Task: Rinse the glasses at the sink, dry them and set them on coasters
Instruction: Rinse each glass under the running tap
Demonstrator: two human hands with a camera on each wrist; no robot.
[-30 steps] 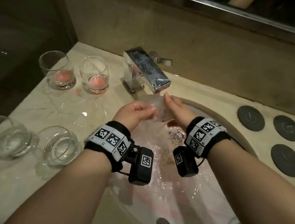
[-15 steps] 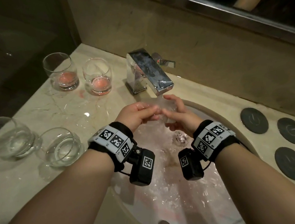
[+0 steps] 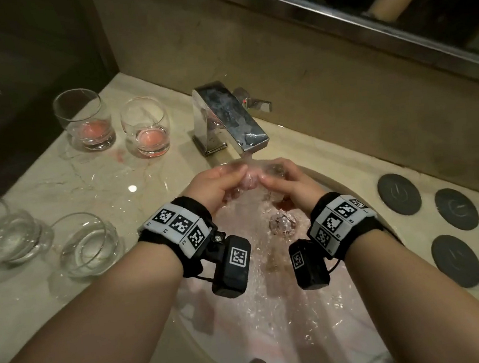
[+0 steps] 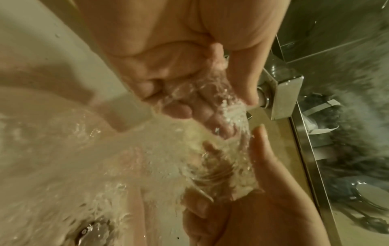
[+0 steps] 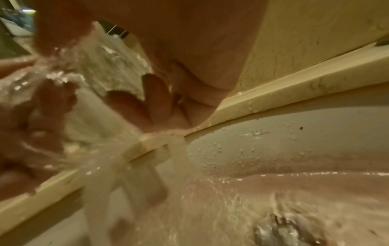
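Both hands met under the tap (image 3: 229, 116), over the sink (image 3: 332, 329). Between them was a clear glass (image 3: 254, 178), held on its side in the running water. The left hand (image 3: 218, 185) had its fingers curled into and around one end of the glass, thumb on the outside. The right hand (image 3: 290, 183) cupped the other end, fingers wrapped round the wall of the glass. In the left wrist view the glass (image 4: 219, 159) showed blurred by water streaming over it, and the left fingers (image 4: 179, 109) were bent against its rim. In the right wrist view the right fingers (image 5: 155, 93) were curled on the glass (image 5: 101, 66); water ran off it into the basin, which was tinted pink around the drain (image 3: 282, 224).

On the bench (image 3: 62, 183) to the left stood four more glasses. Two at the back, a glass with red dregs (image 3: 85, 119) and beside it a second glass with red dregs (image 3: 147, 126), stood near the tap. Two nearer ones, a glass of clear water (image 3: 88, 244) and, at the frame's edge, another glass of clear water (image 3: 2, 229), stood just beside each other. On the right of the sink lay a group of round dark coasters (image 3: 399, 194), all bare.
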